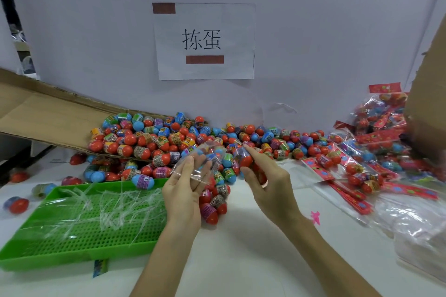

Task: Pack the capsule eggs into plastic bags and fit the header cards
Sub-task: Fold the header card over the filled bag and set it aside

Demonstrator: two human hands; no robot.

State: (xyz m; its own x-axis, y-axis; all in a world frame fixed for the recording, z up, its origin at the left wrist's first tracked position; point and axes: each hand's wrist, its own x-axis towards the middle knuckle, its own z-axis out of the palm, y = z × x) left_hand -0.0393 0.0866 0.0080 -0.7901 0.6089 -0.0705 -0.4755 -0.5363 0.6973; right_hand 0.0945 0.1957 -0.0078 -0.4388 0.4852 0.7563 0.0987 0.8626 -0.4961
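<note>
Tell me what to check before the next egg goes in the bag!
1. The left hand holds the clear bag: ok.
2. The bag's mouth is open: cannot tell, as the plastic is see-through.
3. The right hand grips an egg: ok.
4. The egg is right beside the bag: ok.
5. The egg pile is close by, for more: ok.
6. The header cards are waiting on the right: ok.

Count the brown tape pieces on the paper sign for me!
2. The upper tape piece is at the top left corner of the paper sign; the lower tape piece sits under the printed characters. None seems hidden.
</note>
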